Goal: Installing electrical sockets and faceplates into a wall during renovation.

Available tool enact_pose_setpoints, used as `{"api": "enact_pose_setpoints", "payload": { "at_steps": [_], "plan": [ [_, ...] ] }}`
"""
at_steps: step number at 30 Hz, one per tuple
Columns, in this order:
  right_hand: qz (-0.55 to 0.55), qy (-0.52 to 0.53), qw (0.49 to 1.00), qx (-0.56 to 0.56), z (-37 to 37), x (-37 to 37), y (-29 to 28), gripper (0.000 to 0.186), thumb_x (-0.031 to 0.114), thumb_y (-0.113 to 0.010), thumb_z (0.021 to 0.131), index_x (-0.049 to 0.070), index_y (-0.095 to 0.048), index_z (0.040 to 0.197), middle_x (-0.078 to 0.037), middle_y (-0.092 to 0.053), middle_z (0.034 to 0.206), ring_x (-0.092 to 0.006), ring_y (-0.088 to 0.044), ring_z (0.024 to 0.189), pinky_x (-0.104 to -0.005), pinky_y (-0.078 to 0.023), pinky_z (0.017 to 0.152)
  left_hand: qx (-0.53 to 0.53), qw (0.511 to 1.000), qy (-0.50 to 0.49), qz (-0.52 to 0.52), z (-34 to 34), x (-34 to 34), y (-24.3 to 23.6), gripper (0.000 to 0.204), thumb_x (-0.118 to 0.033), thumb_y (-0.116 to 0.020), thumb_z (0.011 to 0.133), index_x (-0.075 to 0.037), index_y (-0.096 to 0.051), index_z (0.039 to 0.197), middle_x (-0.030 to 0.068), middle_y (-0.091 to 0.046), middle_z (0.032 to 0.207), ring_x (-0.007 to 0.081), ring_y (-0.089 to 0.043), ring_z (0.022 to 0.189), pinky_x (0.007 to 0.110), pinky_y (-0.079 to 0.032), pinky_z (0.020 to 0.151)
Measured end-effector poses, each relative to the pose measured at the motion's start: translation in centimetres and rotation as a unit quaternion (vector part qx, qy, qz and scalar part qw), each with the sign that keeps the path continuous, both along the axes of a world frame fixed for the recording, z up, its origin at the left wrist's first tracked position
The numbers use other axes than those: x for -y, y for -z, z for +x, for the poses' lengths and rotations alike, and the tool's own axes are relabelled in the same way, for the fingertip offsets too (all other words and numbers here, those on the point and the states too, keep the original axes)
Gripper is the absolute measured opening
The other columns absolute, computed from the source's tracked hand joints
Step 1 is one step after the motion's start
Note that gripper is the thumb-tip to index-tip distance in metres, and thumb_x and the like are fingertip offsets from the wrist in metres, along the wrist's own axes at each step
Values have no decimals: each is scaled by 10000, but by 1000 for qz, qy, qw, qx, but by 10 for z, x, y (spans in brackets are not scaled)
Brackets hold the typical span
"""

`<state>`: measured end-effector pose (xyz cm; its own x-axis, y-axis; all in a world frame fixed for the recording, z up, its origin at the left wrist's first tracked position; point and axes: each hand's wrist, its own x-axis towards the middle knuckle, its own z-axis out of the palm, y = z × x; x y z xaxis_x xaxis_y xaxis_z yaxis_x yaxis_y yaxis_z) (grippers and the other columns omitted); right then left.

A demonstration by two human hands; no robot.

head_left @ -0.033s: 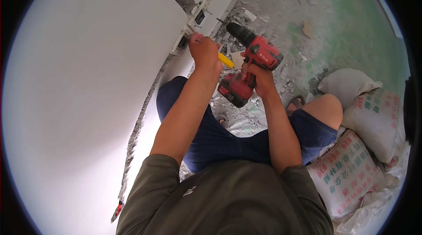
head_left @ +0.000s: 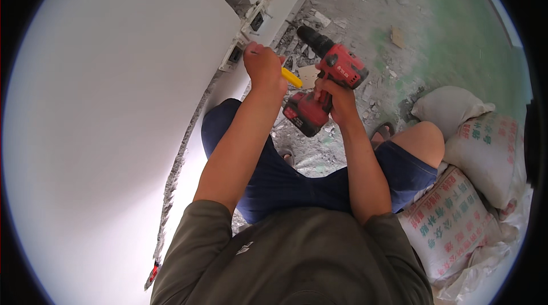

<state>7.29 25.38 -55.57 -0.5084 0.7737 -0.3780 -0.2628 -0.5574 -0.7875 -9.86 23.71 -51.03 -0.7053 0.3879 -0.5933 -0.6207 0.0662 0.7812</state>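
Observation:
My left hand (head_left: 264, 68) is closed round a yellow-handled tool (head_left: 292, 77). Its handle sticks out past the heel of the hand; the working end is hidden, so its kind does not show. The fingers are beside the lower wall box (head_left: 235, 54), set in the cut wall. A second wall box (head_left: 257, 21) sits farther along, with screws standing out near it. My right hand (head_left: 338, 98) grips a red and black cordless drill (head_left: 344, 66) by its handle. The drill's chuck points toward the wall, apart from it, with a thin bit at its tip.
Rubble (head_left: 297, 48) lies along the foot of the white wall (head_left: 114, 105). A pale plate (head_left: 308, 76) is on the floor beyond the drill. A rough groove (head_left: 180, 162) runs down the wall from the boxes. Filled sacks (head_left: 451, 225) are piled at the right.
The drill in my right hand has shifted very slightly to the right. My left hand keeps its place at the lower wall box.

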Motion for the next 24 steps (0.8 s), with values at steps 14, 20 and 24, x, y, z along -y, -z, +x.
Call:
{"api": "enact_pose_setpoints", "payload": {
  "at_steps": [14,20,24],
  "plan": [
    [226,239,857,397,91,-66,-70,524,79,-759,758,47,-495,1210,-91,-647,944,-161,-645,715,-309,-507,586,170,981,78,50,50,-44,-53,450,32,-470,891,-26,-429,1335,106,-477,1075,196,-503,931,403,-505,815],
    [309,167,802,482,145,-146,-89,462,68,-811,705,58,-635,1131,-60,-684,1044,-192,-641,920,-319,-489,843,154,980,107,70,80,-53,-55,489,35,-440,867,-5,-401,1353,123,-475,1155,220,-523,923,389,-511,779],
    [296,149,839,432,144,-170,-69,507,45,-841,667,64,-635,1131,-56,-702,1008,-170,-644,913,-312,-500,823,138,981,120,72,79,-41,-44,397,12,-502,908,-1,-460,1303,107,-529,1108,207,-548,942,411,-515,804]
  ]
}}
